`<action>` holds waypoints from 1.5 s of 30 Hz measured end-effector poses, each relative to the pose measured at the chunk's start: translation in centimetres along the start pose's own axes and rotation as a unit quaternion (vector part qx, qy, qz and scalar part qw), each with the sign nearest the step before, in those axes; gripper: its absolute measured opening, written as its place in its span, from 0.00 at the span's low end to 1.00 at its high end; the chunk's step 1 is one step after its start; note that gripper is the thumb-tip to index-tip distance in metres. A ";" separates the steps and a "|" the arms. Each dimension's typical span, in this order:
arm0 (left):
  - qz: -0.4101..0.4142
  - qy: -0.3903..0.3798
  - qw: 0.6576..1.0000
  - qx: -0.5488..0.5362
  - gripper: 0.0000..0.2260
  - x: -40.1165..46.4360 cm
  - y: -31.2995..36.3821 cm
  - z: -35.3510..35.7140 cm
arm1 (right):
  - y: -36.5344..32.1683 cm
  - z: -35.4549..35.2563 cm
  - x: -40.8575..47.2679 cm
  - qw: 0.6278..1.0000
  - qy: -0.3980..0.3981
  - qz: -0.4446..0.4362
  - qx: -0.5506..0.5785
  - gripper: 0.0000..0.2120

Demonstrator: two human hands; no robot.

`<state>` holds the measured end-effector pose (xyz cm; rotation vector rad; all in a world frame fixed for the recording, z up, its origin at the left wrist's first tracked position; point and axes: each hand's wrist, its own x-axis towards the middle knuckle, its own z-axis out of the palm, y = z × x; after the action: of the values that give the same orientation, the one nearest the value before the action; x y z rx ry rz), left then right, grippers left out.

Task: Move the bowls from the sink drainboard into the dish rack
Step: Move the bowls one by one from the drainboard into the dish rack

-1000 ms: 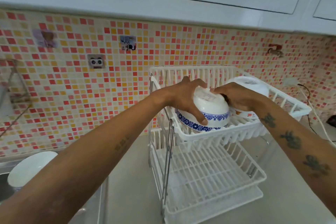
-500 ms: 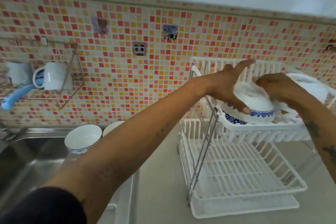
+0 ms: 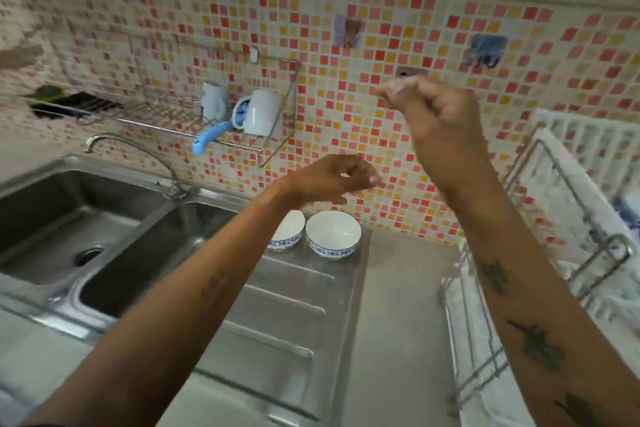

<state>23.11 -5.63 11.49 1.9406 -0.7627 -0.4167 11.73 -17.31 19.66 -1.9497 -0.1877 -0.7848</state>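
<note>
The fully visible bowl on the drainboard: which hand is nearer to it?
Left. The left hand hovers just above the bowl, slightly to its left; the right hand is higher and farther right, in front of the tiled wall.

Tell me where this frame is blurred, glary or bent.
Head view: motion blur smears the dish rack at the right edge and the right hand, while the two bowls on the drainboard stay fairly crisp; soft reflections gleam on the sink steel; the wide-angle lens bows the tiled wall's upper edge.
</note>
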 end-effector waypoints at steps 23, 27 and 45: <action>-0.341 0.228 0.859 -0.307 0.24 6.0 -25.3 4.3 | 29.7 17.3 0.0 0.846 -0.136 0.483 -0.178 0.41; -0.333 0.216 0.871 -0.290 0.23 7.3 -24.2 5.9 | 32.4 16.4 0.4 0.819 -0.094 0.532 -0.193 0.46; -0.358 0.213 0.816 -0.400 0.35 11.5 -27.9 8.9 | 35.3 16.7 -2.0 0.795 -0.054 0.597 0.094 0.18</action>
<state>35.79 -10.04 -16.93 1.3383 0.4460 -0.5952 33.29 -20.55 -12.82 -1.4881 0.8179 0.1996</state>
